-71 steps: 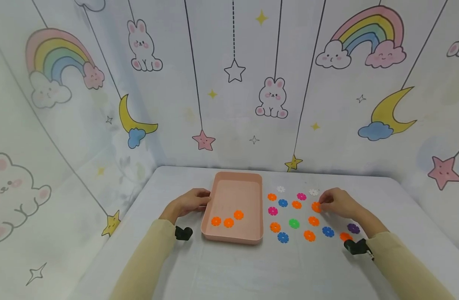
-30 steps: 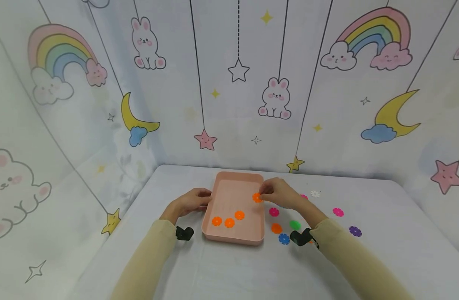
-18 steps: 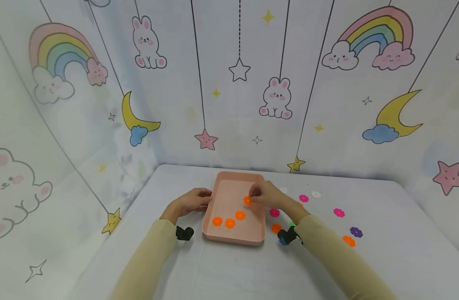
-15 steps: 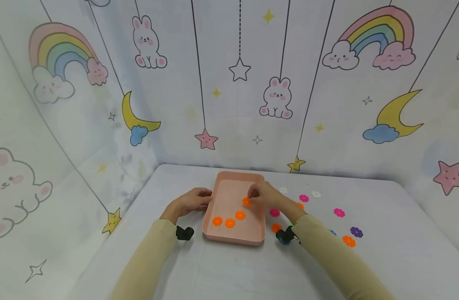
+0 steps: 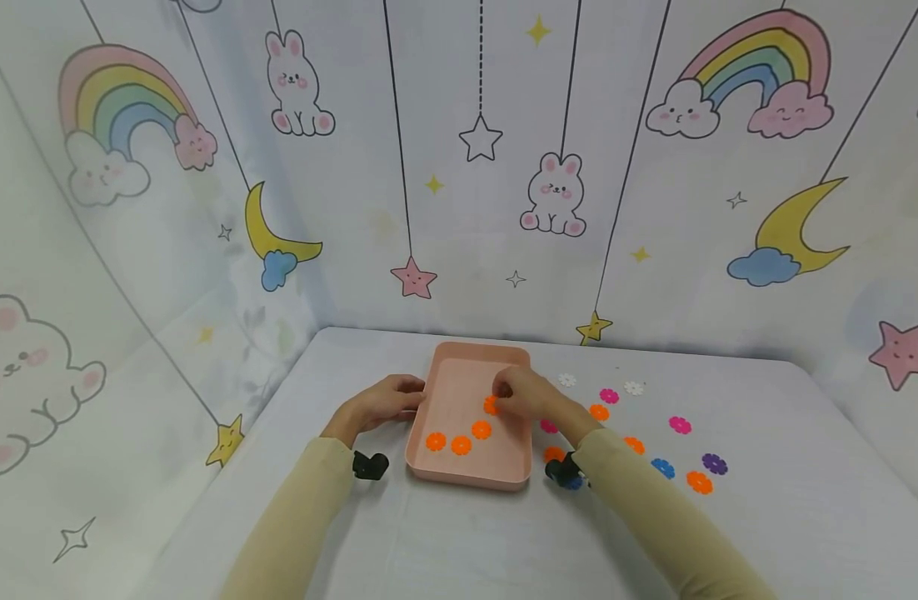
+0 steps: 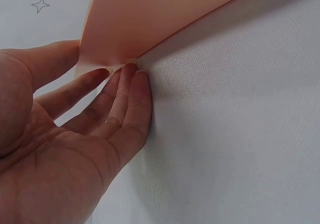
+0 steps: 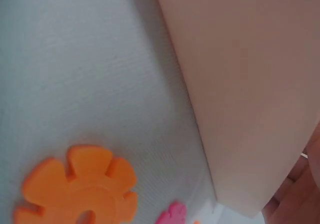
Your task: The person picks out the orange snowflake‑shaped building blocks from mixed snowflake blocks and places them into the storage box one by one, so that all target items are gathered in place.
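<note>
A shallow pink tray (image 5: 470,482) sits on the white tabletop. My left hand (image 5: 384,400) holds its left side; in the left wrist view the thumb reaches the rim and the bent fingers (image 6: 135,101) press at the outer wall. Over the tray's right half, my right hand (image 5: 522,393) pinches an orange flower-shaped notched disc (image 5: 491,405), low above the tray floor and partly covered by the fingers. In the tray's front half lie three more orange discs (image 5: 461,445). The right wrist view shows the tray's outer wall (image 7: 240,83) and only part of the right hand (image 7: 295,199).
Right of the tray lie several loose discs: white (image 5: 634,388), pink (image 5: 680,425), blue (image 5: 663,468), purple (image 5: 715,463) and orange (image 5: 700,482). Others are partly hidden beneath the right forearm (image 5: 639,492). A patterned cloth (image 5: 459,208) hangs behind the table.
My right hand has carried an orange disc from the loose ones on the right, leftward over the tray's rim, then lowered it inside. The left hand has stayed at the tray's left side.
</note>
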